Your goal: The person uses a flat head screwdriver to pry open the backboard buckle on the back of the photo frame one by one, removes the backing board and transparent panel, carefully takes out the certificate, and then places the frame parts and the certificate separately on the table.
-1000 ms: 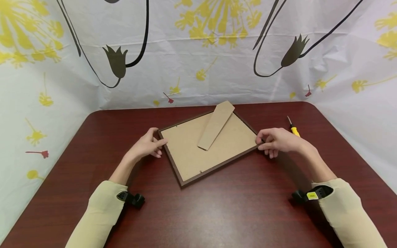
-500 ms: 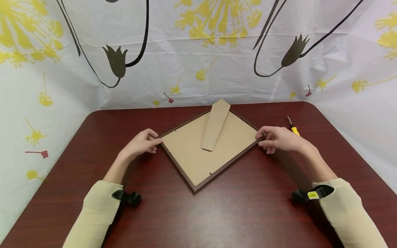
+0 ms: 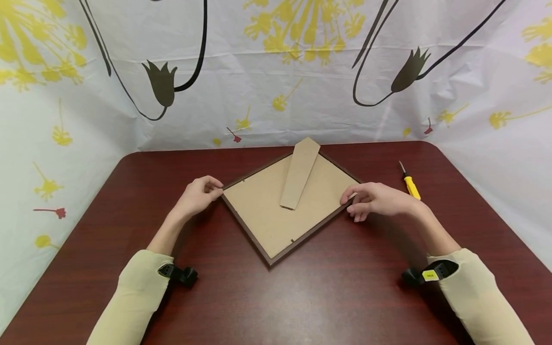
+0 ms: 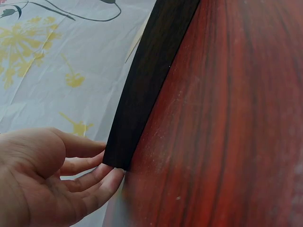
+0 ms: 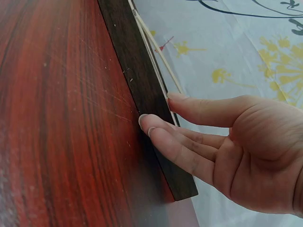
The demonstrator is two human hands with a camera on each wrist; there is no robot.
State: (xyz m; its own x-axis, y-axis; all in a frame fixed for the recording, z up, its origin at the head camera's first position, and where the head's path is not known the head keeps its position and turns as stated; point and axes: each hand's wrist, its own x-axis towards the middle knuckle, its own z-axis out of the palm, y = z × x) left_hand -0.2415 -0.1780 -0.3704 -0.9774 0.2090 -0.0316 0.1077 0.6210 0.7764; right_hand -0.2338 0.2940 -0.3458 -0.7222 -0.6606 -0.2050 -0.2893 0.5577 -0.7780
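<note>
A picture frame (image 3: 258, 206) lies back side up on the table, turned so one corner points toward me. Its back is a tan board with a tapered stand leg (image 3: 299, 175) across it, the pointed end reaching past the far edge. My left hand (image 3: 196, 194) pinches the left corner, thumb on one face and fingers on the other, as the left wrist view shows. Near the right corner, my right hand (image 3: 373, 199) holds the edge. In the right wrist view, its thumb is at the back side and its fingertips (image 5: 154, 127) lie against the dark outer side.
A yellow-handled screwdriver (image 3: 411, 187) lies on the dark red wooden table (image 3: 319, 297), right of the frame and behind the right hand. A white sheet (image 3: 241, 96) printed with flowers hangs around the table's back and sides.
The frame has turned, its near corner swinging right and toward me, while the left hand moved slightly left with its corner. My right hand then slid left along the edge, uncovering more of the screwdriver.
</note>
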